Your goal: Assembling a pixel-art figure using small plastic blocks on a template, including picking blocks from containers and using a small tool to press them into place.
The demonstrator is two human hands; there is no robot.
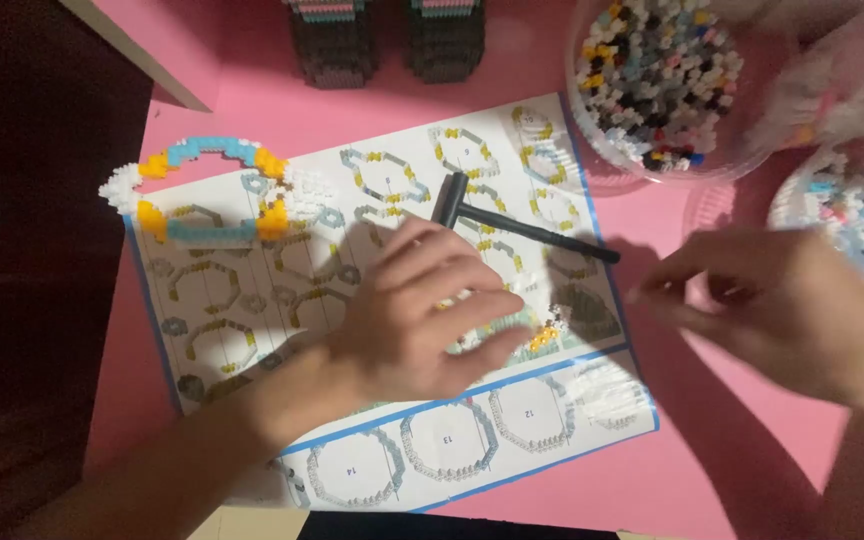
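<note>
- Over the instruction sheet (372,300), the left hand (422,320) presses on a small block piece (542,330), grip unclear
- Right hand (782,310) hovers just beside, fingertips pinched, contents hidden
- Risk: a hard push could scatter blocks or nudge the little hammer (512,220)

Hammer (512,215) on instruction sheet (392,440); bead tub (652,165) behind-right; bead ring (202,190) at sheet's far-left corner.
</note>
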